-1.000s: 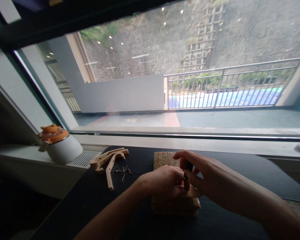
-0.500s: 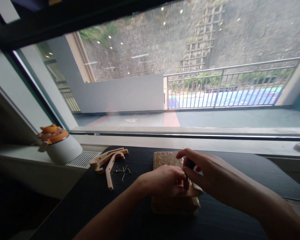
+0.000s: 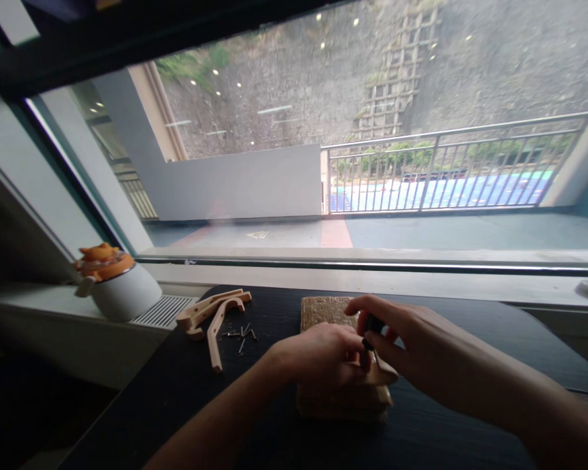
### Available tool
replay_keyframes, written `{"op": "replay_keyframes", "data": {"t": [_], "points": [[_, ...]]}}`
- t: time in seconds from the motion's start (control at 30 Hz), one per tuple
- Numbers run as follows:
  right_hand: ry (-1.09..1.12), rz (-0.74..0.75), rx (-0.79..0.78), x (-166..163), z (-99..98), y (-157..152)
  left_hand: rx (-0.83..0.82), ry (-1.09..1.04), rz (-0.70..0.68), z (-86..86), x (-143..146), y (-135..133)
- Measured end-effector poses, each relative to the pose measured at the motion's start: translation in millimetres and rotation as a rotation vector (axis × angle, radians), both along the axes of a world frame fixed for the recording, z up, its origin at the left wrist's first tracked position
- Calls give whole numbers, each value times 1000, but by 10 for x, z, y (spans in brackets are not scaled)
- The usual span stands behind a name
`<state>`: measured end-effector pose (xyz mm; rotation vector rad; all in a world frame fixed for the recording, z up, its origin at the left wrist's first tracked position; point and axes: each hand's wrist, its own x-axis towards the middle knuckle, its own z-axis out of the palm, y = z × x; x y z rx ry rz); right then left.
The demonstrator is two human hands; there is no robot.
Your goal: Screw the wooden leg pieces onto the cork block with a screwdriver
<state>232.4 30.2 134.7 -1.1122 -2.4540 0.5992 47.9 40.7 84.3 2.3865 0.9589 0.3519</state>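
Note:
My right hand [image 3: 396, 326] is closed around the dark handle of a screwdriver [image 3: 374, 324]. Its thin shaft points down at a pale wooden piece [image 3: 383, 374]. My left hand [image 3: 326, 356] is closed on that wooden piece, pressing it against a tan, rough-edged block [image 3: 326, 307]; its fingers hide much of the piece. Where the screwdriver's tip meets the wood cannot be made out. To the left lie curved wooden parts [image 3: 217, 333] with drilled holes, and beside them several loose screws [image 3: 242, 334].
The block rests on a black table [image 3: 451, 405]. A white container with an orange animal-shaped lid [image 3: 125, 290] stands on the sill at left, beside a vent grille [image 3: 164, 311]. A large window [image 3: 255, 189] runs behind the table.
My right hand has turned slightly and its fingers have shifted on the screwdriver, showing more of the handle and shaft. My left hand and the wooden piece stay almost still.

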Motion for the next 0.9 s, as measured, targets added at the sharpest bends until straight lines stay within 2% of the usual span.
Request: {"op": "replay_keyframes", "data": {"t": [0.17,0.37,0.6,0.9], "points": [[-13,15,9,20,6,21,-3,26,4,34,8,-5],[-52,-47,66,14,3,44,7,69,3,59,18,-11],[6,42,19,24,21,-33,6,52,-4,46,6,-20],[-37,-17,58,-32,3,-5,-8,62,24,63,26,-23]]}}
